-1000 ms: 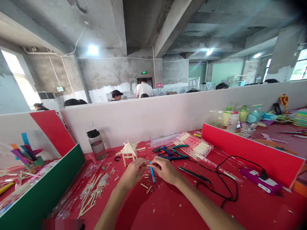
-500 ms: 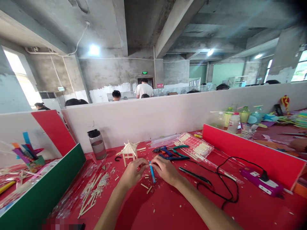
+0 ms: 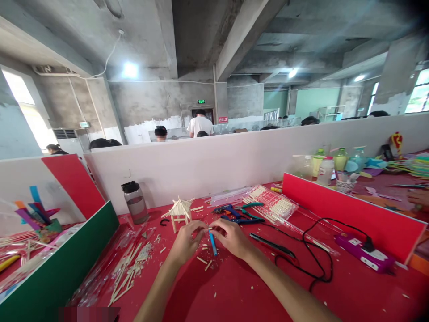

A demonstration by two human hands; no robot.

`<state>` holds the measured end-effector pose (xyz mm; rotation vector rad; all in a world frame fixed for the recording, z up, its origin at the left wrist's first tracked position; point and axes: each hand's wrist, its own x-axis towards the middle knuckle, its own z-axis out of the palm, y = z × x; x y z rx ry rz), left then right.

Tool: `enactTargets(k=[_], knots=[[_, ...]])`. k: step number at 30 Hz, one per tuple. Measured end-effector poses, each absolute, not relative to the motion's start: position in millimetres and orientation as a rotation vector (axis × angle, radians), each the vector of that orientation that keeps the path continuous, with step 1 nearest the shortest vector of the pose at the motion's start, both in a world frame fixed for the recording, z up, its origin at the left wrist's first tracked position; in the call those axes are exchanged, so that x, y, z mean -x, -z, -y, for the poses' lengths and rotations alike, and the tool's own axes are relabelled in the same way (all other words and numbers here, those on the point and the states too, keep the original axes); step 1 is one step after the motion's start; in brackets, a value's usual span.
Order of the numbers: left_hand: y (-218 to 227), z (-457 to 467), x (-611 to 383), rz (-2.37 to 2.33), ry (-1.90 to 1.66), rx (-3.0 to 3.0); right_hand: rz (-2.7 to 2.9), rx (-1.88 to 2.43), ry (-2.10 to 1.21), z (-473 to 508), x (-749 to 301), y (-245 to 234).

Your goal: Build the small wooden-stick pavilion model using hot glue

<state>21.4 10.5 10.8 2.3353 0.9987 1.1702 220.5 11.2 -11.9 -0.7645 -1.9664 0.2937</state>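
My left hand (image 3: pixel 188 241) and my right hand (image 3: pixel 229 237) meet over the middle of the red table. Fingers of both are pinched together, with a small pale wooden stick piece (image 3: pixel 210 229) between their tips. Just below the fingertips lies a slim blue object (image 3: pixel 213 245), its far end close to the fingers; I cannot tell its kind. A little model pavilion (image 3: pixel 180 214) built of wooden sticks stands behind my left hand. Several short stick offcuts (image 3: pixel 202 260) are scattered near the blue object.
Pliers (image 3: pixel 239 213) and a black utility knife (image 3: pixel 272 245) lie to the right, near a bag of sticks (image 3: pixel 273 201). A black cable runs to a purple power strip (image 3: pixel 365 252). Loose sticks (image 3: pixel 125 277) and a water bottle (image 3: pixel 135 202) are left. Low partitions (image 3: pixel 208 165) enclose the table.
Both hands stay in nearly the same place, fingertips still together over the blue object. The whole view has shifted very slightly.
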Motion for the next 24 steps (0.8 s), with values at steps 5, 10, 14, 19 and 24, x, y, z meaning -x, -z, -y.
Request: enactTargets(k=[5,10,14,19,24], knots=[[-13.1,-8.2,-23.6,-1.006,-1.170,-2.322,1.972,0.758,-0.169,-11.7,-221.1,13.5],[-13.9,-7.6,-24.0,-1.018,-1.168,-2.324,1.970,0.755,-0.168,-11.7,-221.8,13.7],[-13.6,-8.5,-24.5,-1.026,-1.183,-2.346,1.938,0.737,-0.207,-11.4,-221.6,13.6],[-16.0,-6.2,-26.1,-1.014,-1.192,-2.344,1.920,0.694,-0.178,-10.6,-220.8,12.3],[-16.9,-5.3,-24.3,-0.990,-1.168,-2.300,1.881,0.692,-0.180,-12.0,-220.7,12.9]])
